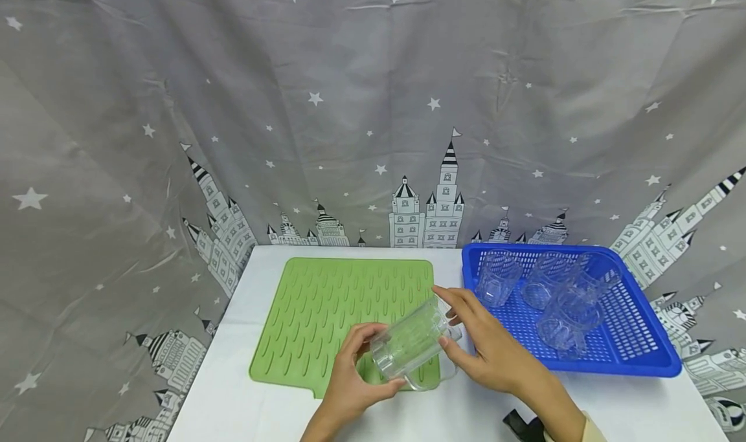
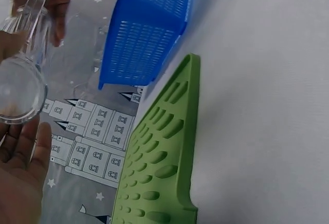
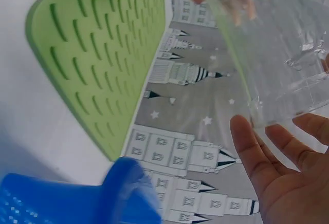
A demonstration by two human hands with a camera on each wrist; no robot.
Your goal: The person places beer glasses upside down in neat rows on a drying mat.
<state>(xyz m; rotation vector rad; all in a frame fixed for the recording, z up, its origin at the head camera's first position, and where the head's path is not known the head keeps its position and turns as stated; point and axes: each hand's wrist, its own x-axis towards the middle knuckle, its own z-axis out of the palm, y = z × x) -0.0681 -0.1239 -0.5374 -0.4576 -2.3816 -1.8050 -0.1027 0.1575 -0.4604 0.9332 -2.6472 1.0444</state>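
A clear glass mug (image 1: 408,342) is held tilted in the air over the front right part of the green drying mat (image 1: 344,312). My left hand (image 1: 355,371) grips one end of it, thumb in front and fingers behind. At the other end, my right hand (image 1: 489,351) holds the mug between thumb and fingers. In the right wrist view, the fingertips (image 3: 277,134) touch the glass edge. The mug's handle (image 1: 434,377) points down toward the front. In the left wrist view, the mug's round end (image 2: 23,90) faces the camera.
On the right stands a blue plastic basket (image 1: 635,364) with several clear glass mugs (image 1: 498,280) inside. A white cloth (image 1: 227,390) covers the table. Behind it hangs a grey curtain (image 1: 350,138) with stars and castles. A black object (image 1: 521,426) lies by the right forearm.
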